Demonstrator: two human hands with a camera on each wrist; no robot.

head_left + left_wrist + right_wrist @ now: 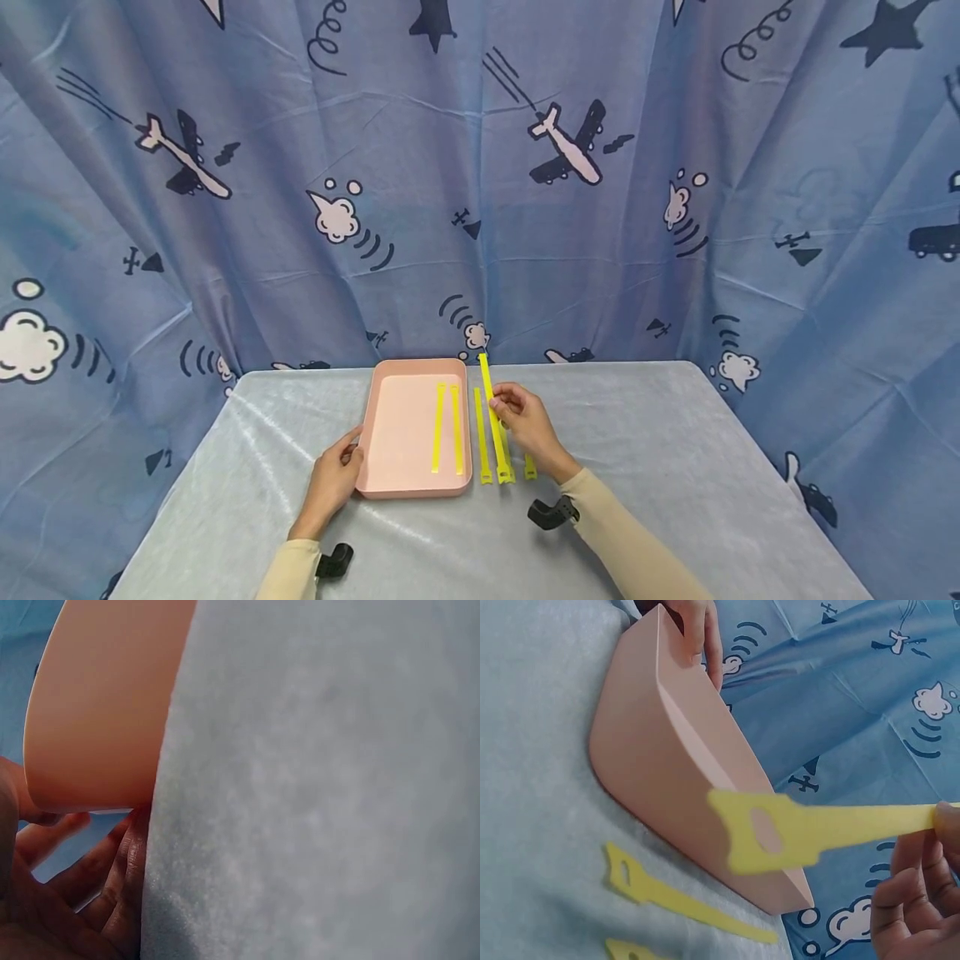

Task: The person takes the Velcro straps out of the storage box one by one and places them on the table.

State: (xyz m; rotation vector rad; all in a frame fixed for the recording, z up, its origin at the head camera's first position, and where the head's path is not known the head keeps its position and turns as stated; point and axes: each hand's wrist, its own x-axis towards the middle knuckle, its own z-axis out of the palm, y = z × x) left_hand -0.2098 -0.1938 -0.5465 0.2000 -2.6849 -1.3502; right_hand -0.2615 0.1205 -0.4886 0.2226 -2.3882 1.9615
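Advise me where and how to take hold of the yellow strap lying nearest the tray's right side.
I'd pinch the strap near mid-length, across its long edges, coming from above and slightly from the right: it lies flat and narrow, and the pink tray's raised wall stands close on its left.

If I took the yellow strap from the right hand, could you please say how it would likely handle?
The yellow strap looks thin and flat, so it is probably light and unlikely to roll. Its slotted end reaches out straight from the right hand, suggesting some stiffness, though it may bend.
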